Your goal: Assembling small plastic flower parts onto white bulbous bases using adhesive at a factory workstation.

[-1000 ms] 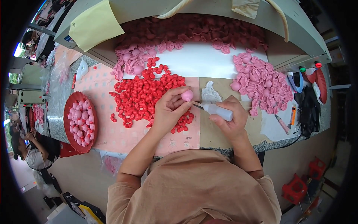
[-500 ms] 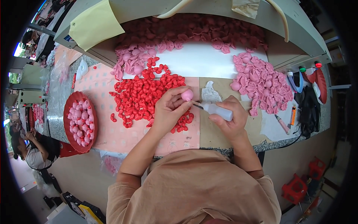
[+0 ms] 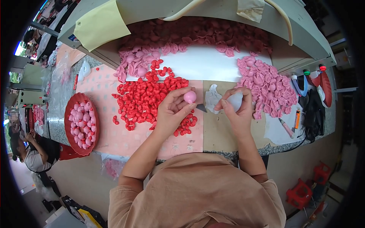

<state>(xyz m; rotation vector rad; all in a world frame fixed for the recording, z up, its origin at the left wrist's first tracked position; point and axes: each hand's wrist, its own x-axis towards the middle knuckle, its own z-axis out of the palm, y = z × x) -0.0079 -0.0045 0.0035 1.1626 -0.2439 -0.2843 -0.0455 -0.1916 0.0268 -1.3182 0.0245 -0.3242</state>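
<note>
My left hand (image 3: 173, 110) is closed, pinching a small glossy pink ball (image 3: 190, 97) between thumb and fingers. Clasped in my right hand (image 3: 238, 110) is a translucent white squeeze bottle (image 3: 235, 100); its tip is hidden by the fingers. A dark, blade-like pointed piece (image 3: 202, 108) shows just beside the left fingertips; I cannot tell whether it rests on the table. Between the hands lies a crumpled white tissue (image 3: 213, 98) on brown paper (image 3: 216, 135). Many small red curved pieces (image 3: 142, 100) are heaped left of and behind my left hand.
A red bowl (image 3: 97, 131) of pink balls with red parts stands at left. Pink petal-like pieces (image 3: 266, 85) pile up at right and under the grey hood (image 3: 213, 13). An orange tool (image 3: 297, 119) and black cloth (image 3: 315, 114) lie far right. Another person (image 3: 36, 150) sits at left.
The squeeze bottle has moved away from the pink ball, up and to the right, and has turned in my right hand. My left hand and the ball stay nearly where they were.
</note>
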